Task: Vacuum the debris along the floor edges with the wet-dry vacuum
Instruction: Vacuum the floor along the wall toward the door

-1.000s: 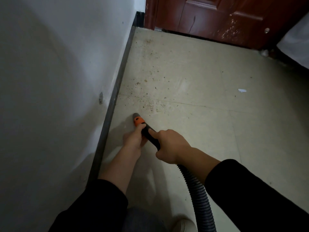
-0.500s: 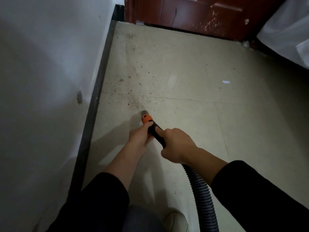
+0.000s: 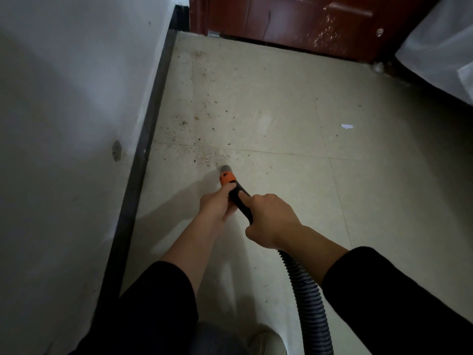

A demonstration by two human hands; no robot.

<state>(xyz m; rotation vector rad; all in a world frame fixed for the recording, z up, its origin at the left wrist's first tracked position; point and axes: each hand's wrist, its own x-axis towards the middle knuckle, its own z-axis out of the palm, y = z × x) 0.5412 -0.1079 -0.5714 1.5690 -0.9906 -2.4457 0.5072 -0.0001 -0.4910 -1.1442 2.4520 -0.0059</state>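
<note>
black sleeves (image 3: pixel 158 298) pushed up, forearms bare.

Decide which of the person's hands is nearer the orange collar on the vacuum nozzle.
Left. The left hand grips the black tube just behind the orange collar, fingers at its rear edge. The right hand holds the same tube farther back, toward the ribbed hose.

wall (image 3: pixel 64 124) and baseboard (image 3: pixel 143 160) close left — door (image 3: pixel 294 19) blocks ahead, open floor (image 3: pixel 332 201) right
</note>
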